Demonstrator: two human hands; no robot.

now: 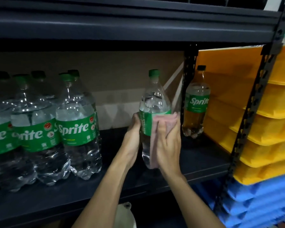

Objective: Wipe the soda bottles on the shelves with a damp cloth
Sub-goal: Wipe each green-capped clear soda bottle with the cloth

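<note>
Held Sprite bottle (153, 99), centre of frame: it is upright, long axis vertical, green cap (154, 74) on top. Whether its base rests on the dark shelf (105, 186) or hangs just clear of it cannot be told. Your left hand (132, 139) grips the left side of the green label, fingers curled round it. Your right hand (168, 145) lies on the opposite side, thumb and fingers slightly spread and wrapped over the pink cloth (161, 120), pinning it to the bottle's right flank from label to base. The bottle thus lies between both palms. The neck and shoulder rise bare above the fingers, so the next stroke probably runs upward along the axis.

The bottle holds clear liquid to the shoulder. At left stands a cluster of large Sprite bottles (76, 129), full and capped. At right, behind the shelf post (189, 66), stands a smaller Sprite bottle (197, 104). Stacked yellow trays (270, 129) sit over blue trays (262, 203), contents hidden.
</note>
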